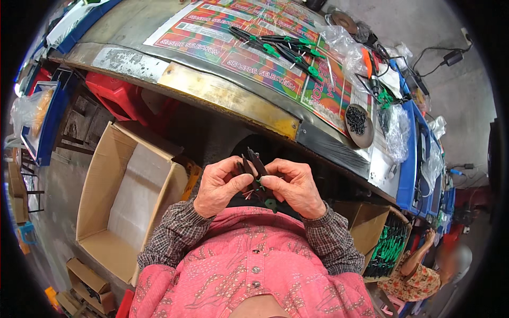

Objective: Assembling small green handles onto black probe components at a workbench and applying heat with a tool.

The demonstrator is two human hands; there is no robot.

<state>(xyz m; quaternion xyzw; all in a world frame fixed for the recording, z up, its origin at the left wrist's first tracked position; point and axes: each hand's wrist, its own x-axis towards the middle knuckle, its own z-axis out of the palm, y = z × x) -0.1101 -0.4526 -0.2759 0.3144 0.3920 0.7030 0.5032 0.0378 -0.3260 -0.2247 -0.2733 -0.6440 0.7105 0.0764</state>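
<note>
In front of my chest, both hands hold slim black pieces with green ends [253,159]; their exact kind I cannot make out. My left hand [220,185] pinches one side of them between thumb and fingers. From the other side, my right hand [294,185] grips them, its thumb near a green part. A few thin light-coloured bits stick out below the pieces. On the table ahead lies a loose pile of similar black and green pieces [289,50], some with thin metal rods. To its right, a round dish [359,125] holds small black parts that look like screws.
A metal-edged table [228,100] with a colourful printed sheet spans the front. An open cardboard box [124,191] stands at left; another box [368,217] at right holds many black and green pieces. An orange and black powered driver [371,71], plastic bags and blue bins [413,153] lie right. A person [413,270] sits far right.
</note>
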